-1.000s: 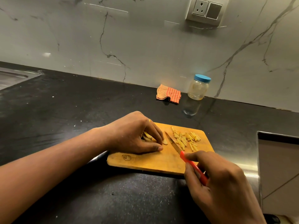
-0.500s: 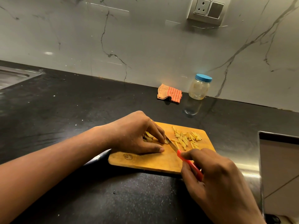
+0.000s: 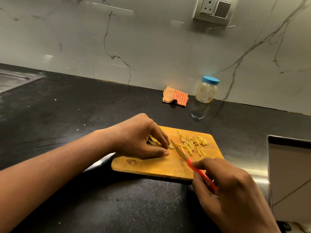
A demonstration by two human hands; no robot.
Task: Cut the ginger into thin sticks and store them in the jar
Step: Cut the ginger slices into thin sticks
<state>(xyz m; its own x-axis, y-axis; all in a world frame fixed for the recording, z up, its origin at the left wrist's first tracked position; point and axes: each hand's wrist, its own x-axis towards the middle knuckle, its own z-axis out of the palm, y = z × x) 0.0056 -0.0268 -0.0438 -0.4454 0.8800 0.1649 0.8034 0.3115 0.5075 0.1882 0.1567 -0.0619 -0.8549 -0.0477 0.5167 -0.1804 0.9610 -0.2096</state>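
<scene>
On the black counter lies a wooden cutting board (image 3: 158, 167). My left hand (image 3: 139, 137) rests on its left part and its curled fingers hold down a stack of ginger slices (image 3: 152, 140). My right hand (image 3: 232, 190) grips the red handle of a small knife (image 3: 180, 153), whose blade lies on the board just right of the slices. A loose pile of cut ginger sticks (image 3: 193, 142) sits on the board's right part. The clear jar (image 3: 206, 89) with a blue lid stands closed by the wall.
A folded orange checked cloth (image 3: 175, 97) lies left of the jar. A steel sink (image 3: 11, 79) is at the far left. A pale boxy object (image 3: 289, 179) stands at the right edge. A wall socket (image 3: 212, 10) is above.
The knife blade has shifted slightly along the board beside the held slices. My left hand has stayed on the ginger.
</scene>
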